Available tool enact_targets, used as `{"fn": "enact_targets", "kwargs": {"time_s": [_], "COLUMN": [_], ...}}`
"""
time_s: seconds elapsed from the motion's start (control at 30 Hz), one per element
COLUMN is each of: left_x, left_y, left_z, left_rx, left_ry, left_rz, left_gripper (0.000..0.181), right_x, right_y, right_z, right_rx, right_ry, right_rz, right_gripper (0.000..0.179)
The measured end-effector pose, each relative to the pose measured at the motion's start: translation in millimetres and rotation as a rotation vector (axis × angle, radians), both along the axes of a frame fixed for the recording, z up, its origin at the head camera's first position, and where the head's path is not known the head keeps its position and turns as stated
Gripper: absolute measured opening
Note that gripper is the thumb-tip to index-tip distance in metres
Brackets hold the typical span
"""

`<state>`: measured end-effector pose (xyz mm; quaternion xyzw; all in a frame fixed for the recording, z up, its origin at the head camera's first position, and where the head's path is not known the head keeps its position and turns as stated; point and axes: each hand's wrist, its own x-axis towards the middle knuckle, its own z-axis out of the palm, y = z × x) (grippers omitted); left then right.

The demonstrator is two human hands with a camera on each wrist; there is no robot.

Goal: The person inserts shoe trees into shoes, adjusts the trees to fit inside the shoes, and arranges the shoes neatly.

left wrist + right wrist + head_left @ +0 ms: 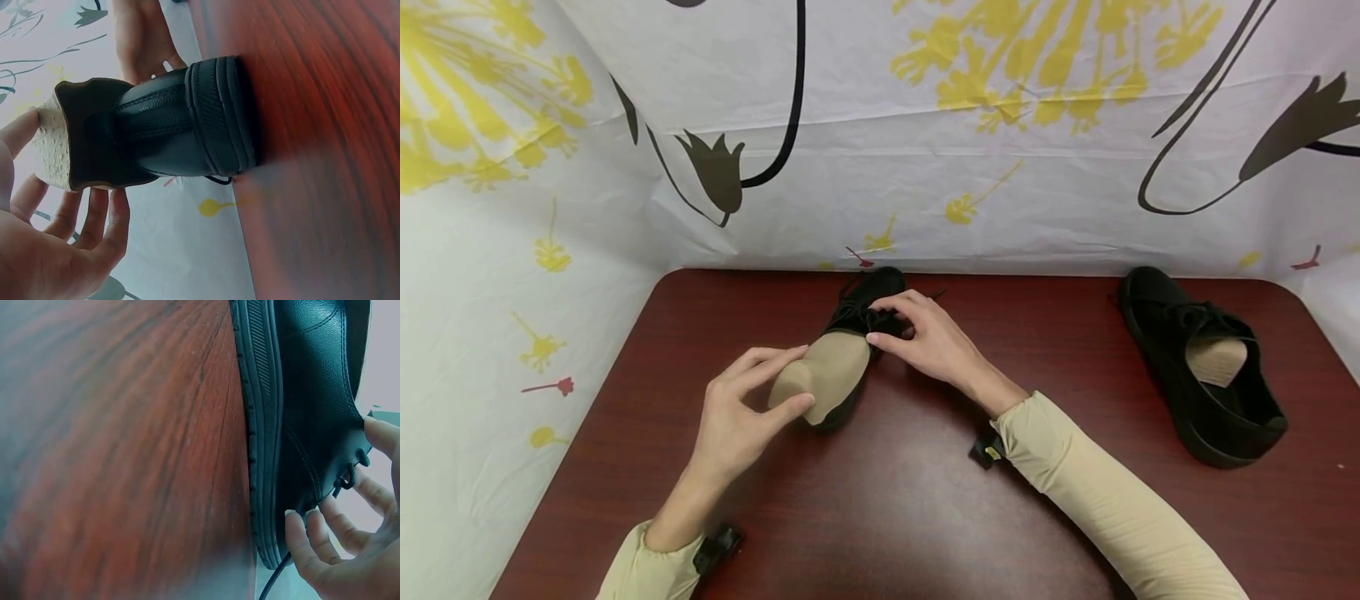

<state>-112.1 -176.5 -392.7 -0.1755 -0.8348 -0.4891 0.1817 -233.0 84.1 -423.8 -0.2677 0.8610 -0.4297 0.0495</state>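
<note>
A black lace-up shoe (pixel 844 410) stands toward the back of the table, its toe pointing away. A beige insole (pixel 835 367) extends out of its opening, tilted up at the heel end. My left hand (pixel 737 408) holds that raised end between thumb and fingers; the left wrist view shows the insole's dark underside (pixel 94 134) above the shoe's heel. My right hand (pixel 936 342) grips the shoe at the lace area, thumb at the edge of the opening. In the right wrist view its fingertips (pixel 297 528) touch the shoe's side. The insole's front part is hidden inside the shoe.
A second black shoe (pixel 1165 375) stands on the right, with a beige piece (pixel 1217 360) in its opening. The dark red wooden table (pixel 925 517) meets a patterned white cloth (pixel 850 208) at the back and left. Small black devices (pixel 717 548) sit at both wrists.
</note>
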Motion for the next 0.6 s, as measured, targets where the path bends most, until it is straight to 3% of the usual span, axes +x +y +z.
{"fn": "enact_targets", "kwargs": {"time_s": [0.13, 0.37, 0.6], "left_x": [-0.3, 7.5, 4.6], "left_y": [3.4, 13.8, 16.3], "left_z": [3.4, 21.5, 30.5], "left_rx": [0.011, 0.048, 0.021], "left_ry": [0.037, 0.060, 0.034], "left_rz": [0.001, 0.003, 0.006], "left_gripper": [0.052, 0.050, 0.048], "right_x": [0.1, 0.0, 0.8], "right_y": [0.0, -2.5, -0.8], "right_z": [-1.4, -3.6, -3.3], "right_rx": [-0.005, -0.007, -0.016], "right_ry": [0.008, 0.038, 0.014], "right_rz": [-0.002, 0.001, -0.013], "right_gripper": [0.043, 0.042, 0.042]}}
